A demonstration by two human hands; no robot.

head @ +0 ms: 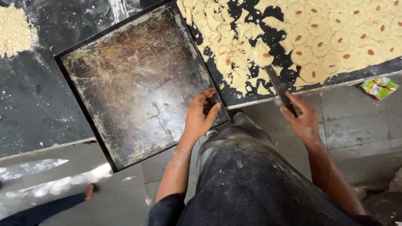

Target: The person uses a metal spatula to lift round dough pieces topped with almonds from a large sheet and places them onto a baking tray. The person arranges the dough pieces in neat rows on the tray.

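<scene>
Left fingers: the left hand (pixel 200 113) is curled over the near right corner of the large, square, scuffed dark metal baking tray (pixel 130 79), thumb and fingers closed on its rim.
Right fingers: the right hand (pixel 302 119) is wrapped shut around the handle of a flat-bladed metal scraper (pixel 276 86).
Scraper blade: it points away from the person, its tip under a round of pale dough (pixel 262 57) at the edge of the scraps.
Tray: it lies tilted on the black worktop (pixel 29 104), its near corner hanging over the edge.
Worktop, right side: pale dough offcuts (pixel 226 42) — and beyond them rows of cut dough rounds each topped with an almond (pixel 335 37).
Far left: a heap of pale crumbs (pixel 14 29).
Floor: grey tiles (pixel 356 125), a green wrapper (pixel 379 88) — and another person's foot (pixel 89 191) at lower left.
</scene>
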